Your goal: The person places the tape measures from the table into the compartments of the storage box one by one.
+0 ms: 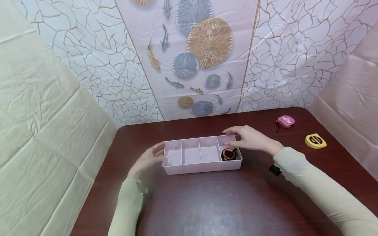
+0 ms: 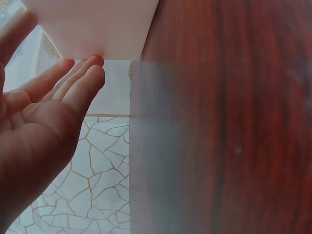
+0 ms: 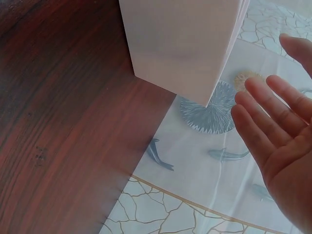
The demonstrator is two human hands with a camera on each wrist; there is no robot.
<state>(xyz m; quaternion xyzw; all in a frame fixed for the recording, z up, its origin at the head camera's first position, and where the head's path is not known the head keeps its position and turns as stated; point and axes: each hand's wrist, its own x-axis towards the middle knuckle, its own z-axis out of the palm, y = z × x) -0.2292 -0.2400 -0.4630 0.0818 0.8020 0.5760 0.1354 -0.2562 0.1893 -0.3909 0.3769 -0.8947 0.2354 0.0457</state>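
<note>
A pale pink tray [image 1: 203,167] with several compartments in a row lies on the dark wooden table. In its rightmost compartment sits a black and orange tape measure [image 1: 228,154]. My left hand [image 1: 149,159] is at the tray's left end; in the left wrist view its extended fingertips [image 2: 95,63] touch the end wall, with the thumb up by the rim. Over the tray's right end is my right hand [image 1: 251,138], fingers loosely extended and thumb above the compartment. The right wrist view shows those fingers [image 3: 258,92] beside the tray's corner, holding nothing.
On the table's right side lie a pink tape measure [image 1: 285,121] with a dark strap and a yellow tape measure [image 1: 315,141]. A further yellow thing [image 1: 302,154] is mostly hidden behind the right sleeve. Patterned cloth [image 1: 203,82] hangs along the table's back edge.
</note>
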